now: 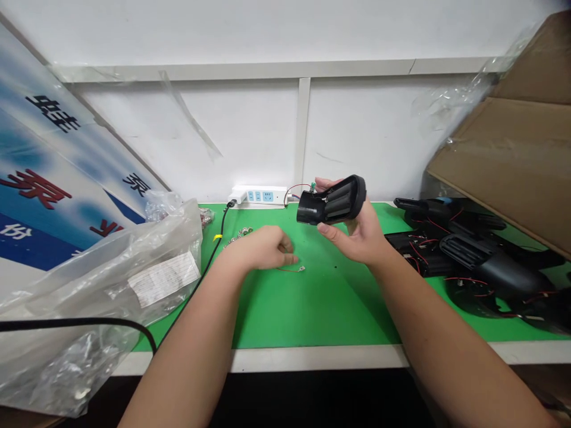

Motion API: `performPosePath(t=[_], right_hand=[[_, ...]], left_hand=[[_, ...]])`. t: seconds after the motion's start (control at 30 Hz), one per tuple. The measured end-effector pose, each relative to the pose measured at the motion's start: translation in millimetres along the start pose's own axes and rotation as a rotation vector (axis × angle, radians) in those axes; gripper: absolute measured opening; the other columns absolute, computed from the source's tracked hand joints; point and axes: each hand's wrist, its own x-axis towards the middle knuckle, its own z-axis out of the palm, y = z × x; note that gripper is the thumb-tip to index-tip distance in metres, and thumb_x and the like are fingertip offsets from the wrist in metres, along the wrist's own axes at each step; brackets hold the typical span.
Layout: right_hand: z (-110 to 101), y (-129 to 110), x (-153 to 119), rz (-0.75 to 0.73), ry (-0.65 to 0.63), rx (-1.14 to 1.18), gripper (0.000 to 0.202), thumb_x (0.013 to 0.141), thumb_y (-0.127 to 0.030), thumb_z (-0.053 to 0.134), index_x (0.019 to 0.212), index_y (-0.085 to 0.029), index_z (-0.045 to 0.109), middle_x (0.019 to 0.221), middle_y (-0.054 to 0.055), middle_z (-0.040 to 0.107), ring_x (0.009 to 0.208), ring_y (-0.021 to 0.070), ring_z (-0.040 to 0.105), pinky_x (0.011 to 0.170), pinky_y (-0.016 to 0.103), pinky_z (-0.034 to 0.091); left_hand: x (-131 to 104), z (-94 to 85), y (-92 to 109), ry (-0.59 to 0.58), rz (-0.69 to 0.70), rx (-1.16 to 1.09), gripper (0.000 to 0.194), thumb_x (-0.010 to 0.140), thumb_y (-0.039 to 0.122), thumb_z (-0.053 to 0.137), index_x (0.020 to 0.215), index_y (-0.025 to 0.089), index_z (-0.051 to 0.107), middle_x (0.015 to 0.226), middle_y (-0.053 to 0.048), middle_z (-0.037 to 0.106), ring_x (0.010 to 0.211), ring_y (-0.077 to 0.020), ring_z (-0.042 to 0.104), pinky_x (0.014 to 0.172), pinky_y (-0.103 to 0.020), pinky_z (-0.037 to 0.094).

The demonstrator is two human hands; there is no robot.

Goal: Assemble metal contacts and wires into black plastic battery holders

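My right hand (361, 235) grips a black plastic battery housing (336, 202), raised above the green mat and tilted so its long slots face me. A small green part (313, 186) and a thin red wire show at the housing's far left side. My left hand (270, 248) is closed just over the mat, fingertips pressed together. From beneath those fingers runs a short red wire with a small metal end piece (302, 269); the fingers partly hide it. Behind the left hand lies a row of small shiny metal pieces (241, 235), partly covered by it.
More black housings with red wires (473, 255) are piled at the right, below a cardboard box (504, 148). A white power strip (263, 195) sits against the wall, its black cable (209, 261) crossing the mat (307, 315). Plastic bags (98, 309) lie at the left.
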Motion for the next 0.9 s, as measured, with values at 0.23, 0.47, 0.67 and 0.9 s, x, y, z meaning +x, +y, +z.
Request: performPosePath(t=[0.23, 0.47, 0.67, 0.9], right_hand=[[5, -3, -4, 0.051, -0.136, -0.128, 0.069, 0.089, -0.036, 0.08, 0.149, -0.027, 0.047, 0.146, 0.016, 0.061, 0.136, 0.0324, 0.061, 0.117, 0.056, 0.05], [9, -11, -4, 0.014, -0.18, -0.113, 0.074, 0.088, -0.034, 0.082, 0.152, -0.026, 0.046, 0.149, 0.017, 0.059, 0.139, 0.0334, 0.059, 0.118, 0.056, 0.049], [8, -19, 1, -0.05, -0.208, -0.101, 0.073, 0.089, -0.03, 0.08, 0.153, -0.026, 0.045, 0.15, 0.017, 0.059, 0.142, 0.0309, 0.057, 0.121, 0.053, 0.047], [11, -33, 5, -0.101, -0.258, -0.097, 0.069, 0.091, -0.026, 0.076, 0.153, -0.023, 0.047, 0.147, 0.016, 0.063, 0.138, 0.0281, 0.061, 0.118, 0.047, 0.05]], left_hand=[[-17, -14.6, 14, 0.511, 0.34, -0.629, 0.032, 0.093, 0.037, 0.064, 0.116, 0.015, 0.068, 0.06, 0.005, 0.051, 0.054, -0.0089, 0.042, 0.051, -0.02, 0.032], [-7, -5.6, 10, 0.379, 0.439, -0.776, 0.036, 0.094, 0.042, 0.071, 0.116, 0.016, 0.06, 0.056, 0.006, 0.054, 0.05, -0.0071, 0.046, 0.05, -0.017, 0.034], [-13, -9.0, 16, 0.28, 0.517, -0.839, 0.037, 0.092, 0.049, 0.075, 0.095, 0.014, 0.064, 0.051, 0.006, 0.051, 0.048, -0.0052, 0.042, 0.05, -0.018, 0.032], [-19, -14.5, 9, 0.238, 0.435, -0.777, 0.04, 0.088, 0.053, 0.078, 0.085, 0.015, 0.064, 0.049, 0.005, 0.05, 0.046, -0.0062, 0.041, 0.047, -0.02, 0.03]])
